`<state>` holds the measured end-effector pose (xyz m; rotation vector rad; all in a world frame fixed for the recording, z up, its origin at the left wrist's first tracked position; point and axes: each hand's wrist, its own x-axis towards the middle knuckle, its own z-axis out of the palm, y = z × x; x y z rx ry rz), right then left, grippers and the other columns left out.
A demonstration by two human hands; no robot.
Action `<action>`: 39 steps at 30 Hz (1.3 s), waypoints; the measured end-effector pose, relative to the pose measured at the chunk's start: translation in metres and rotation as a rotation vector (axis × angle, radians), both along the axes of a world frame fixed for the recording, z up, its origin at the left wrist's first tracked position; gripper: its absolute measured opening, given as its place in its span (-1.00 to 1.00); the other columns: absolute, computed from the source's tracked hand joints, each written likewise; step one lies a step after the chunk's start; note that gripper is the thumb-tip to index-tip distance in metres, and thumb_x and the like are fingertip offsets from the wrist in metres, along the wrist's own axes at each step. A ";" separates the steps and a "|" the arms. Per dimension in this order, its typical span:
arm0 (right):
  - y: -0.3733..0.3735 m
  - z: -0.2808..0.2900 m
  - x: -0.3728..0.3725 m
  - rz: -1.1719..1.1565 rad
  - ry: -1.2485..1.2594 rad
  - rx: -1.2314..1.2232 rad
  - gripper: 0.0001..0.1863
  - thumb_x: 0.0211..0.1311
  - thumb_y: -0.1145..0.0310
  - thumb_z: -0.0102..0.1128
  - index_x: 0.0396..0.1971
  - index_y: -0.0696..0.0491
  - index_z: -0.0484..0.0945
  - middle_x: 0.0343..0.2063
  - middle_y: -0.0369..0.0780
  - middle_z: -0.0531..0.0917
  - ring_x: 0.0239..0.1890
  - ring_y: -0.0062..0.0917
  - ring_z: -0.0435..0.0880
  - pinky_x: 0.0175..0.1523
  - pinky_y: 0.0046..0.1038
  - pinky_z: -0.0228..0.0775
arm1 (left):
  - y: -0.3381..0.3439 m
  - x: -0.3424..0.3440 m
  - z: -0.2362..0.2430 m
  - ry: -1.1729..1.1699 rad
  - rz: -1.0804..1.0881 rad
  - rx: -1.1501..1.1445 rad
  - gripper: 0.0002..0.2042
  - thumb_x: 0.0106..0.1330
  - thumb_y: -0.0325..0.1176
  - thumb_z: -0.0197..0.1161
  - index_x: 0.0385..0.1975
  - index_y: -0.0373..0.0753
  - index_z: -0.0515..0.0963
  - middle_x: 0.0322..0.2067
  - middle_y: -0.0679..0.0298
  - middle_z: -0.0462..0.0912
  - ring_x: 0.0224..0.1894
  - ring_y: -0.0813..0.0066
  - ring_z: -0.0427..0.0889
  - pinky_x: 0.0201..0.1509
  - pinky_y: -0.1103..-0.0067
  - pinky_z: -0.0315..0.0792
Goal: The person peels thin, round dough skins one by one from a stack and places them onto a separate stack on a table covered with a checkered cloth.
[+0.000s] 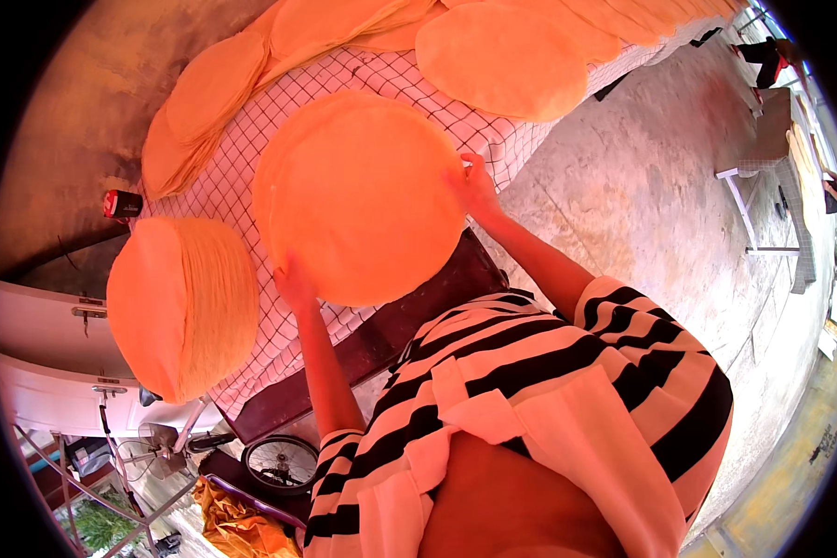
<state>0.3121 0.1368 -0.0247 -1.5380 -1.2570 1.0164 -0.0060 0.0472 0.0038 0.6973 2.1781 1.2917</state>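
A thick stack of thin, round, flat orange-tinted sheets [358,200] is in front of me, over a checked tablecloth [381,74]. What the sheets are made of I cannot tell. My left hand [297,282] grips the stack's near left edge. On the right side, my right hand [475,190] has its fingers closed about the edge, partly hidden by the sheets. To the left, another tall stack of round sheets [191,302] leans over, showing its layered edges.
More round sheets [502,60] lie along the table's far side, with overlapping piles [205,93] at far left. A red and black can [122,205] stands by the left edge. Below left are a spoked wheel [281,462] and a fan [153,446]. Another table [758,139] stands at right.
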 end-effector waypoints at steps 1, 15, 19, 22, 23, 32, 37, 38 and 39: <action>0.004 0.003 0.004 -0.010 0.018 0.014 -0.56 0.05 0.18 0.15 -0.23 0.19 0.27 -0.46 -0.10 0.54 -0.40 -0.39 0.56 -0.31 -0.42 0.36 | -0.005 -0.003 -0.005 -0.108 0.027 0.037 -0.67 0.21 -0.22 0.11 -0.32 -0.44 0.32 -0.31 0.10 0.49 -0.33 0.40 0.51 -0.29 0.53 0.42; 0.055 0.016 0.021 0.138 0.165 -0.367 -0.68 -0.13 0.24 0.30 -0.45 0.08 0.39 -0.62 -0.27 0.49 -0.64 -0.61 0.45 -0.63 -0.53 0.27 | -0.044 0.044 -0.003 -0.091 -0.046 0.427 -0.67 0.17 -0.57 0.06 -0.06 -0.46 0.24 -0.15 0.09 0.44 -0.20 0.43 0.49 -0.13 0.59 0.39; 0.046 0.020 0.017 0.208 -0.101 -0.143 -0.69 -0.10 0.19 0.23 -0.56 0.14 0.40 -0.66 -0.16 0.48 -0.59 -0.45 0.49 -0.52 -0.39 0.29 | -0.044 0.050 -0.012 -0.227 0.156 0.505 -0.70 0.12 -0.57 0.13 -0.14 -0.44 0.28 -0.22 0.14 0.44 -0.29 0.47 0.50 -0.24 0.62 0.42; 0.037 0.035 0.008 0.233 -0.260 -0.045 -0.69 -0.04 0.19 0.13 -0.55 0.17 0.41 -0.61 -0.05 0.48 -0.49 -0.27 0.50 -0.40 -0.32 0.29 | -0.046 0.048 -0.012 -0.270 0.269 0.365 -0.73 0.12 -0.60 0.11 -0.20 -0.46 0.26 -0.24 0.13 0.41 -0.23 0.43 0.47 -0.18 0.60 0.41; 0.035 0.037 0.007 0.234 -0.295 -0.054 -0.69 -0.02 0.19 0.10 -0.54 0.18 0.41 -0.59 -0.01 0.48 -0.44 -0.21 0.50 -0.35 -0.30 0.29 | -0.046 0.049 -0.011 -0.255 0.276 0.365 -0.74 0.13 -0.60 0.11 -0.20 -0.45 0.25 -0.24 0.14 0.40 -0.24 0.44 0.47 -0.19 0.61 0.41; 0.034 0.012 -0.004 -0.014 -0.160 0.232 -0.80 0.09 0.34 0.01 -0.49 0.19 0.38 -0.49 0.02 0.48 -0.36 -0.11 0.45 -0.30 -0.25 0.28 | -0.050 0.055 -0.002 -0.309 0.282 0.361 -0.73 0.14 -0.58 0.09 -0.18 -0.42 0.24 -0.22 0.14 0.38 -0.25 0.41 0.50 -0.27 0.55 0.49; 0.037 0.007 -0.007 -0.041 -0.043 0.061 -0.76 0.11 0.29 0.03 -0.52 0.19 0.37 -0.54 -0.06 0.49 -0.47 -0.29 0.49 -0.37 -0.32 0.29 | -0.054 0.048 -0.008 -0.353 0.286 0.401 -0.72 0.13 -0.58 0.10 -0.18 -0.40 0.24 -0.23 0.14 0.39 -0.25 0.41 0.50 -0.28 0.53 0.51; 0.039 0.005 -0.009 -0.042 0.007 0.006 -0.75 0.11 0.28 0.04 -0.53 0.19 0.36 -0.55 -0.07 0.49 -0.50 -0.33 0.49 -0.38 -0.34 0.29 | -0.055 0.049 -0.010 -0.363 0.289 0.409 -0.72 0.12 -0.58 0.11 -0.18 -0.40 0.24 -0.23 0.15 0.39 -0.25 0.41 0.50 -0.29 0.54 0.50; 0.041 0.005 -0.005 -0.059 -0.029 -0.031 -0.75 0.10 0.27 0.06 -0.52 0.18 0.36 -0.55 -0.09 0.49 -0.52 -0.37 0.48 -0.39 -0.36 0.30 | -0.053 0.051 -0.014 -0.371 0.294 0.417 -0.71 0.12 -0.58 0.11 -0.17 -0.39 0.24 -0.23 0.15 0.39 -0.26 0.42 0.50 -0.30 0.54 0.50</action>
